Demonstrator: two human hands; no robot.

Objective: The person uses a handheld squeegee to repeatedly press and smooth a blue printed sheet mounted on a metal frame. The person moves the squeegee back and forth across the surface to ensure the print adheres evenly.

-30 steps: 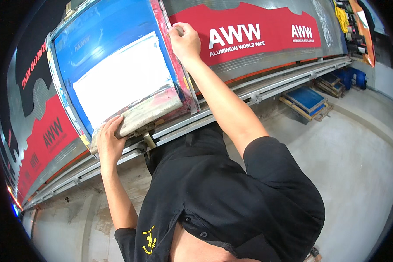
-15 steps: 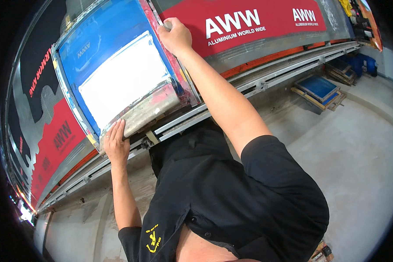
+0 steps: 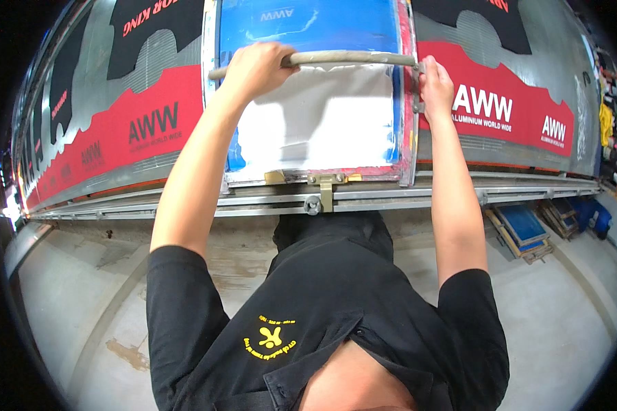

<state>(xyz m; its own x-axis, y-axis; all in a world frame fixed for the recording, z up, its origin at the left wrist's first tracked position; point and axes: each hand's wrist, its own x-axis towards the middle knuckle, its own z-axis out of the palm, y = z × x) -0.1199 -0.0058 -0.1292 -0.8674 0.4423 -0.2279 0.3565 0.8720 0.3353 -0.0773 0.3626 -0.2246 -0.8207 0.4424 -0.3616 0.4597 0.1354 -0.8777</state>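
Note:
A screen-printing frame [image 3: 406, 147] with blue mesh [image 3: 308, 26] lies in front of me, a broad patch of white ink [image 3: 315, 123] covering its nearer part. Across the mesh, at the far edge of the white, runs a long squeegee [image 3: 356, 57]. My left hand [image 3: 260, 65] is closed over the squeegee's left part, knuckles up. At the frame's right rail, beside the squeegee's right end, my right hand [image 3: 437, 85] has its fingers curled round the rail by a small metal bracket [image 3: 418, 96]. Its fingertips are partly hidden.
Printed red, black and grey fabric [image 3: 161, 103] spreads on the table to both sides. A metal rail [image 3: 267, 201] with a clamp [image 3: 313, 204] runs along the near edge. More blue screens [image 3: 524, 226] lie on the floor at right.
The squeegee has gone from the frame's near end to the far edge of the white patch, my left hand with it. My view has turned; my right hand stays at the right rail.

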